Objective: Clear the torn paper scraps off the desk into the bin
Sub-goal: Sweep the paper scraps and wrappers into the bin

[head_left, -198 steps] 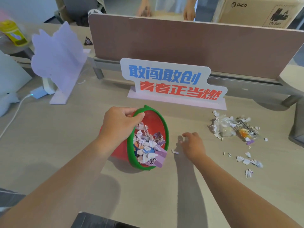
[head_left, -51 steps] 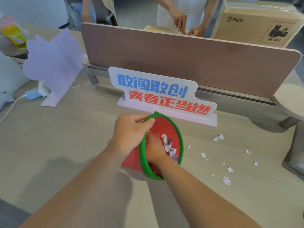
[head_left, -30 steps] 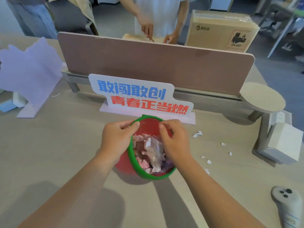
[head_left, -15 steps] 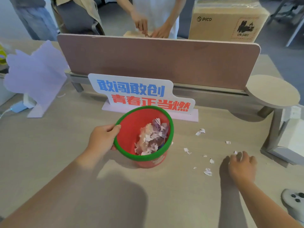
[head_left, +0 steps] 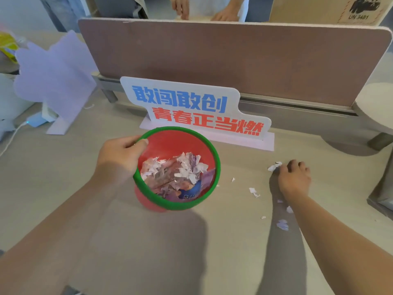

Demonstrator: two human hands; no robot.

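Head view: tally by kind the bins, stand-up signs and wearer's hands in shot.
Bins: 1, the red bin
Stand-up signs: 2, the printed sign and the lilac sign
Hands: 2, the left hand and the right hand
Total: 5

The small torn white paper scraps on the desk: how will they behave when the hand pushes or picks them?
The small torn white paper scraps look thin and curled, so probably very light and floppy. A sweeping right hand may scatter some on the smooth beige desk. The tiniest lie flat, so pinching them is likely hard.
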